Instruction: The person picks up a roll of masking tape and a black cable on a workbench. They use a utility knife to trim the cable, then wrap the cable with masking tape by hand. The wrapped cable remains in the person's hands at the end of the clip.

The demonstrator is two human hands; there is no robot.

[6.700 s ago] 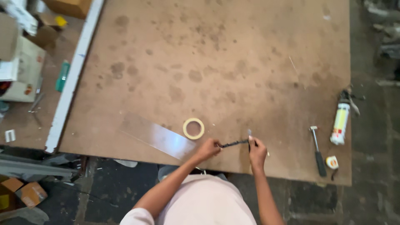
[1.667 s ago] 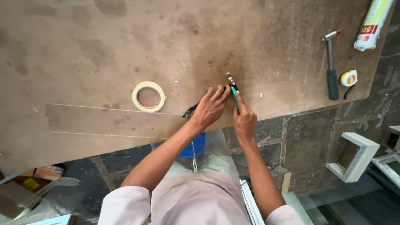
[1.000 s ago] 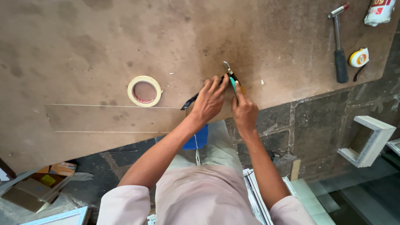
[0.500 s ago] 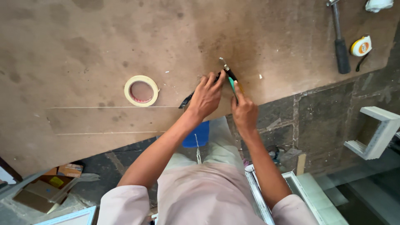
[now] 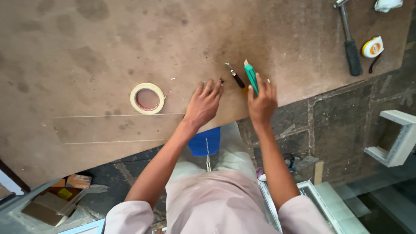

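Green-handled utility knife (image 5: 251,77) clasped in the right hand (image 5: 261,100), fingers curled round its lower half, long axis running up and slightly leftward away from the body, tip pointing out over the brown stained hardboard sheet (image 5: 108,39). Just left of that tip, a small dark slender tool with a metal end (image 5: 234,76), perhaps a second blade or a pen, hard to tell at this size, lying loose on the board at much the same slant and seemingly touched by neither hand. Left hand (image 5: 203,103) pressed flat on the board, fingers spread and reaching up-right, empty, fingertips just short of the dark tool; nearer to it than the right hand by a little, though the two hands sit close together near the board's lower edge. Further left, well apart from both hands, a cream roll of masking tape (image 5: 147,98) lying flat, just above two faint scored lines running leftward across the sheet. Far up-right, out of easy reach, a black-gripped hammer (image 5: 349,42) with its head away from the body, and beside it a yellow and white tape measure (image 5: 372,47). Below the board, grey stone floor; at lower left an open cardboard box (image 5: 50,203) holding smaller cartons and scraps, and at right a white rectangular frame piece (image 5: 396,138) standing empty.
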